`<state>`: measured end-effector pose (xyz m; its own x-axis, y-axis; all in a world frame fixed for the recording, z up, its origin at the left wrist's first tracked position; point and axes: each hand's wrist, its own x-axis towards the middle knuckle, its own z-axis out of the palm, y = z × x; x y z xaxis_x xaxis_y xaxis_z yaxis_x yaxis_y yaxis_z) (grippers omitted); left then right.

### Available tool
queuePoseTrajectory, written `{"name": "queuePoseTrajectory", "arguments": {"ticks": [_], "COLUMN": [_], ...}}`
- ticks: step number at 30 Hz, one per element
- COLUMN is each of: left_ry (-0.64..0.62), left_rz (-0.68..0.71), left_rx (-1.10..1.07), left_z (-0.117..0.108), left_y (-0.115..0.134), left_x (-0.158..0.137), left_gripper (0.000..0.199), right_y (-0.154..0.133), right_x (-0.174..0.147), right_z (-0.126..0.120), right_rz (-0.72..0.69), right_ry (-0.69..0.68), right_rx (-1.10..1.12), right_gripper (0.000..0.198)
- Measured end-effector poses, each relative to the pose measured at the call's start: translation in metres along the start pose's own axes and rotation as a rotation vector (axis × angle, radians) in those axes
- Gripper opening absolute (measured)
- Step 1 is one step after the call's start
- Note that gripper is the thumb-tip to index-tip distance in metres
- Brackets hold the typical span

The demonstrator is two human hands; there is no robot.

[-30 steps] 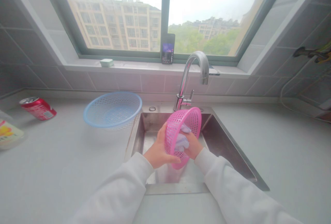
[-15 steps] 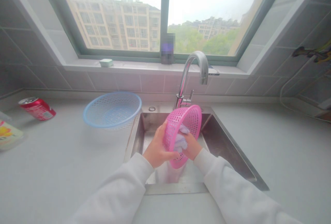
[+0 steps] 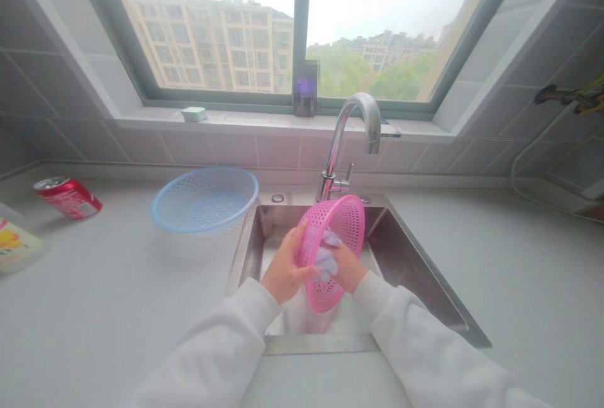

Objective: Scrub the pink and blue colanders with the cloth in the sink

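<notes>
A pink plastic colander (image 3: 353, 222) is held tilted on its side over the steel sink (image 3: 415, 270), its open face turned to the right. My left hand (image 3: 287, 268) grips it by the outer wall, thumb over the rim. Inside the bowl, my right hand (image 3: 350, 268) presses a pale lavender-white cloth (image 3: 326, 262) against the inner wall. The right fingers are partly hidden by the cloth. Behind the colander rises the chrome faucet (image 3: 358, 106), with no water seen running from it.
Left of the sink, a light blue plastic basket (image 3: 207, 202) rests on the counter (image 3: 117, 307). Farther left are a red drink can (image 3: 68, 197) and a partly visible container with a yellow label (image 3: 16, 244). A pale green box (image 3: 194, 114) sits on the windowsill.
The colander has tipped slightly and shifted a little left and down in my hands. The cloth and my right hand have moved slightly left inside it.
</notes>
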<state>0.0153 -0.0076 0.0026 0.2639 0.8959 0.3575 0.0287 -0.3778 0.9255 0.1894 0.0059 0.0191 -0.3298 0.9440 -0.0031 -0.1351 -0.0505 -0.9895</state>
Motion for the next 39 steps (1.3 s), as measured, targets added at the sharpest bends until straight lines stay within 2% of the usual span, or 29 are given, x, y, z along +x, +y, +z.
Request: {"name": "queuePoseTrajectory", "arguments": {"ticks": [3,11,21,34,37,39], "left_ry": [-0.011,-0.025,-0.079,-0.151,-0.123,-0.056], "left_rz": [0.003,-0.030,-0.088,-0.065,-0.078,-0.095], "left_rx": [0.009,-0.057,-0.006,-0.032,-0.066,-0.138], "left_z": [0.000,0.000,0.001,-0.004,-0.002,-0.002], "left_y": [0.002,0.004,0.003,0.005,0.004,0.004], "left_x": [0.001,0.002,-0.003,-0.001,-0.001,-0.001], "left_gripper": [0.113,0.108,0.131,0.116,0.109,0.101], "right_y": [-0.003,-0.008,0.000,-0.015,-0.018,-0.020], "right_x": [0.000,-0.001,0.001,-0.006,-0.007,-0.007], "right_z": [0.003,0.007,0.004,0.003,0.004,0.004], "right_rz": [0.038,0.040,0.081,0.045,-0.010,-0.040], "right_ry": [0.041,0.080,0.134,0.073,0.065,0.059], "right_rx": [0.134,0.237,0.221,0.188,0.116,0.068], "right_gripper": [0.038,0.037,0.044,0.032,0.031,0.031]}}
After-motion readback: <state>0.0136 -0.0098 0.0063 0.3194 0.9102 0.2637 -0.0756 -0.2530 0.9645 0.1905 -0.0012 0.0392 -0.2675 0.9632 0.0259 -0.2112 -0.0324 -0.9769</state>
